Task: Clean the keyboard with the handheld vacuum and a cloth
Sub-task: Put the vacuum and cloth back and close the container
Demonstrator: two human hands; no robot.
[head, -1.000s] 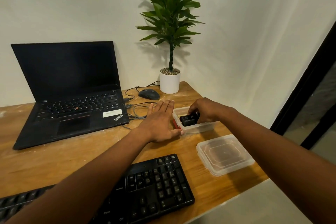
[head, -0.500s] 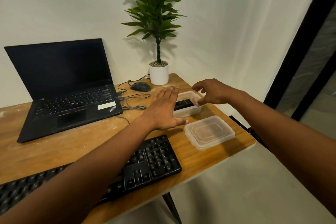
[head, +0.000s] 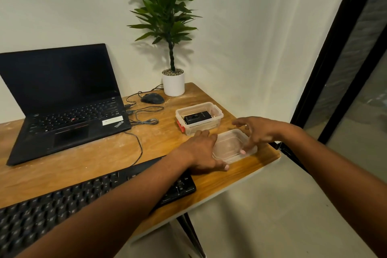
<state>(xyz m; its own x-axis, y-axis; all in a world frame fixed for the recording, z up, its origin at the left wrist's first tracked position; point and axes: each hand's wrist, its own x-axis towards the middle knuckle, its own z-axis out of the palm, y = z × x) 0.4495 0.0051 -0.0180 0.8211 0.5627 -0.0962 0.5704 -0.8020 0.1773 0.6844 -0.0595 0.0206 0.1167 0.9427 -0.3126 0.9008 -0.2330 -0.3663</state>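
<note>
keyboard [head: 88,201]: black one, closest thing in view, lying slantwise along the near edge of the bench [head: 88,165], with the left forearm stretched over its right end

left hand [head: 202,153]: palm down, fingers loosely together, resting on the bench at the left edge of the clear lid [head: 232,145], thumb tip down by the lid's near corner; the grip isn't closed on anything, more like bracing the lid

right hand [head: 258,132]: comes in from the right, hovering over the lid's right side, fingers spread and curled down, a couple of fingertips touching its rim; wide grip, nothing held

clear lid: flat on the bench's right corner, between the two hands

clear tub [head: 199,117]: just behind the lid, open top, red clip on its left end

handheld vacuum [head: 198,118]: pretty sure that's the small black gadget lying inside the tub

laptop [head: 65,100]: well left of the tub, open, screen dark

mouse [head: 152,98]: behind the tub, cable looping toward the laptop

potted plant [head: 173,81]: white pot, behind the tub at the wall
</note>
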